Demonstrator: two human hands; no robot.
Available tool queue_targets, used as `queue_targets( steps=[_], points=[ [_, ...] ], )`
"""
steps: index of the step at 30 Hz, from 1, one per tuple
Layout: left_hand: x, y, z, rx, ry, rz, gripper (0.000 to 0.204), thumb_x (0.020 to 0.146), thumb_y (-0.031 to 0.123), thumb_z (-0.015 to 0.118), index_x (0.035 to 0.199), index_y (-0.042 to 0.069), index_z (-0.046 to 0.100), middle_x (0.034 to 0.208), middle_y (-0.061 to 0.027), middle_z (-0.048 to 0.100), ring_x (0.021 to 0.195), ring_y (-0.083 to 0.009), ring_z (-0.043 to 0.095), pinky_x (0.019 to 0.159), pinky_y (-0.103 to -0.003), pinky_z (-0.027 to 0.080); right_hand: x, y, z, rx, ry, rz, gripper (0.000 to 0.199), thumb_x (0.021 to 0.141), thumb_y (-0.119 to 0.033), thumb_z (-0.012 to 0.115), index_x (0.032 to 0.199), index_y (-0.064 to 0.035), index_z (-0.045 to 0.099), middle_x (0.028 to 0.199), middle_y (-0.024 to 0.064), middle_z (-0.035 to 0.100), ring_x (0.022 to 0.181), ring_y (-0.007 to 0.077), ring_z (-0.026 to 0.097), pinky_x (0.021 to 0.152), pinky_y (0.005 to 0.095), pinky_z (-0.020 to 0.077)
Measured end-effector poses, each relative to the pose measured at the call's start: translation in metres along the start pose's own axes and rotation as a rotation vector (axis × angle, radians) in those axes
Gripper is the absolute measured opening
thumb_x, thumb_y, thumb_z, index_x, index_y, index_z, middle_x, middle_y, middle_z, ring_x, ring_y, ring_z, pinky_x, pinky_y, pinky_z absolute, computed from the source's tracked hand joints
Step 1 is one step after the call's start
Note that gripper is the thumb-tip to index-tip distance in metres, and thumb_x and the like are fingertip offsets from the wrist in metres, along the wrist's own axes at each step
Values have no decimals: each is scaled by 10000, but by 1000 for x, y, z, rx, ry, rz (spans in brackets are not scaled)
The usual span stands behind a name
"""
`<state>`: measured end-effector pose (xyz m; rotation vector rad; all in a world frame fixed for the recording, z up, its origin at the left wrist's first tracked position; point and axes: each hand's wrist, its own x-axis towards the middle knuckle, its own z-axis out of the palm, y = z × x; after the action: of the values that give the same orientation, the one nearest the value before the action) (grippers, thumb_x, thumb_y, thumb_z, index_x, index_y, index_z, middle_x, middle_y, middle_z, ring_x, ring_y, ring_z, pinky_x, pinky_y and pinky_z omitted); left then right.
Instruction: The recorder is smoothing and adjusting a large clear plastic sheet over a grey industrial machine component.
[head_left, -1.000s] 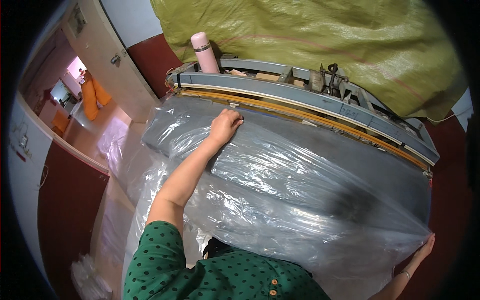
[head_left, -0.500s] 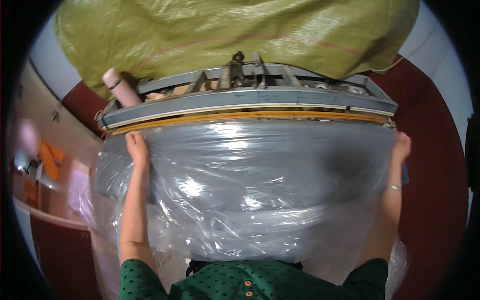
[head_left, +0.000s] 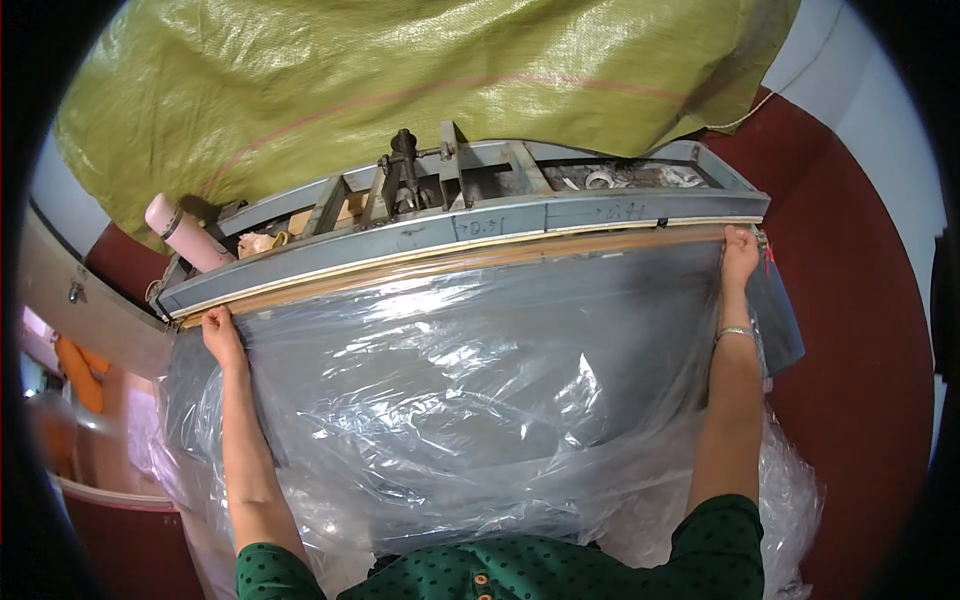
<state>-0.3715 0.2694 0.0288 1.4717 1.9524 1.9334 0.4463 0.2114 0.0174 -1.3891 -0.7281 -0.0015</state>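
A wide sheet of clear plastic film [head_left: 470,400] stretches between my two hands over a grey work surface, wrinkled and shiny, its loose part falling toward my body. My left hand [head_left: 221,335] pinches the film's far edge near the left end of an orange-brown strip [head_left: 450,262]. At the strip's right end, my right hand [head_left: 739,258] grips the same edge with closed fingers. Just beyond the strip runs the long grey metal bar [head_left: 400,245] of a frame, with handwritten marks on its front. Film now covers part of the strip.
A pink bottle [head_left: 188,235] leans at the frame's left end. Behind, a metal lever mechanism [head_left: 405,170] stands up, and a tape roll [head_left: 600,180] lies inside the frame. A large yellow-green woven sheet [head_left: 420,70] drapes across the back. Dark red floor [head_left: 850,330] shows at right.
Both hands have shifted relative to the frame, carrying the film's edge onto the orange-brown strip. The right hand is now farther up and inward. My view has turned, so the frame looks tilted.
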Motion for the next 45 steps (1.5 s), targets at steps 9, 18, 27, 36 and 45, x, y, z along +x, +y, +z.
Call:
queue_targets(
  steps=[9, 18, 27, 36, 45],
  points=[
    [3, 5, -7, -310, -39, -252, 180, 782, 130, 575, 780, 96, 398, 578, 39, 412, 466, -46, 358, 371, -195, 290, 2, -5, 2, 67, 11, 81, 185, 748, -103, 624, 794, -47, 453, 670, 15, 518, 553, 72, 467, 479, 201, 358],
    [-1, 9, -5, -557, -1, -127, 151, 799, 35, 547, 868, 81, 421, 696, 40, 466, 615, -33, 439, 526, -142, 340, -6, -15, -5, 201, 6, -22, 233, 738, -48, 618, 905, -20, 457, 700, 47, 557, 569, 78, 487, 507, 193, 380],
    [6, 1, -2, -249, 51, -6, 184, 746, 65, 626, 803, 64, 451, 718, 34, 453, 634, -52, 390, 597, -169, 350, -1, -6, 5, 179, -16, -49, 250, 716, -20, 627, 901, -14, 459, 742, 42, 537, 603, 87, 485, 545, 192, 403],
    [11, -10, -10, -235, 211, -191, 130, 766, 32, 515, 858, 21, 423, 798, -38, 472, 665, -95, 441, 619, -208, 392, 8, -8, -3, -200, 159, -92, 172, 712, -69, 605, 835, -26, 493, 753, 18, 500, 694, 107, 461, 668, 226, 392],
    [11, -10, -8, 359, 181, -56, 135, 819, 141, 447, 811, 15, 498, 773, -69, 530, 702, -135, 497, 667, -260, 415, 9, -25, -3, 242, 203, 168, 165, 779, -129, 532, 889, -11, 494, 847, 68, 523, 756, 148, 483, 695, 270, 399]
  ],
)
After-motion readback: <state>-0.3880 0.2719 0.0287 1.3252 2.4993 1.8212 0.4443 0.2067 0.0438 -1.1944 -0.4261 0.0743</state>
